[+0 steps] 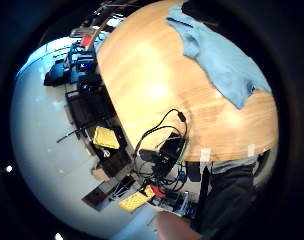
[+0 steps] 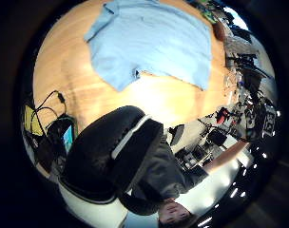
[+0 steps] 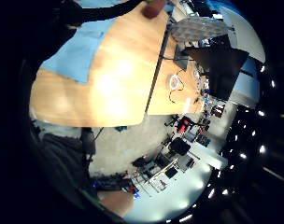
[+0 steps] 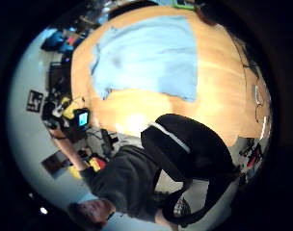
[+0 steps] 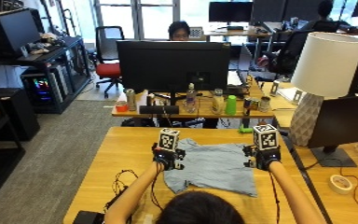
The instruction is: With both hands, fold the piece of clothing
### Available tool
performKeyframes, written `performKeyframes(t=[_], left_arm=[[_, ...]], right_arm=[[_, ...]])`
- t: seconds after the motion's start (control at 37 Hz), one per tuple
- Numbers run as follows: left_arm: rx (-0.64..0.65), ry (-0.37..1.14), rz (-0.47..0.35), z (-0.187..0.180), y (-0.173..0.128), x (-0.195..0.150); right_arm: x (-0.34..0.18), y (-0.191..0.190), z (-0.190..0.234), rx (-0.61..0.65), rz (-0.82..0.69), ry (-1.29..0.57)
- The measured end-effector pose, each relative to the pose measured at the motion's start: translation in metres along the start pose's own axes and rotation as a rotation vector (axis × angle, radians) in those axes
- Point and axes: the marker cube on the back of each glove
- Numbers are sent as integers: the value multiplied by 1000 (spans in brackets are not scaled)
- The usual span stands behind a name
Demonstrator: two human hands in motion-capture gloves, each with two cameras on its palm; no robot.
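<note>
Light blue t-shirt spread flat, both hands up at its far corners

The light blue cotton t-shirt (image 5: 215, 167) lies open mid-way across the pale wooden table (image 5: 111, 161). Left hand (image 5: 165, 158) is at its far-left edge, right hand (image 5: 266, 159) just off the far-right edge; can't really tell whether either set of fingers is gripping the cloth

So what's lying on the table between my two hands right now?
In the outside view, the light blue T-shirt lies spread flat on the wooden table between the left hand and the right hand.
</note>
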Motion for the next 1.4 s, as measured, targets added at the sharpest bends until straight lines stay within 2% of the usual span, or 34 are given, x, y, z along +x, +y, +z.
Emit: performKeyframes(t=[0.08,0.16,0.27,0.38,0.43,0.54,0.68,0.92,1.11,1.24,1.4], left_arm=[[-53,55,1,11,13,13],[-83,86,-62,19,33,22],[-108,85,-115,34,28,24],[-104,57,-123,51,16,27],[-107,52,-102,59,11,31],[-160,48,-60,75,8,40],[-238,36,-38,89,9,47],[-216,-28,-114,103,0,47],[-160,-35,-83,100,-9,42],[-142,-57,-104,97,-11,40],[-97,-85,-88,96,-13,39]], right_arm=[[-2,-24,15,54,-77,8],[-4,-39,31,14,-86,12],[-8,-54,49,-27,-90,15],[-16,-65,68,-58,-103,19],[-22,-58,72,-60,-90,26],[-42,-15,69,-64,-54,38],[-49,-18,81,-54,-57,46],[-49,-31,109,-62,-28,124],[-53,-36,121,-5,-51,103],[-55,-37,123,56,-52,100],[-55,-41,120,156,-45,90]])
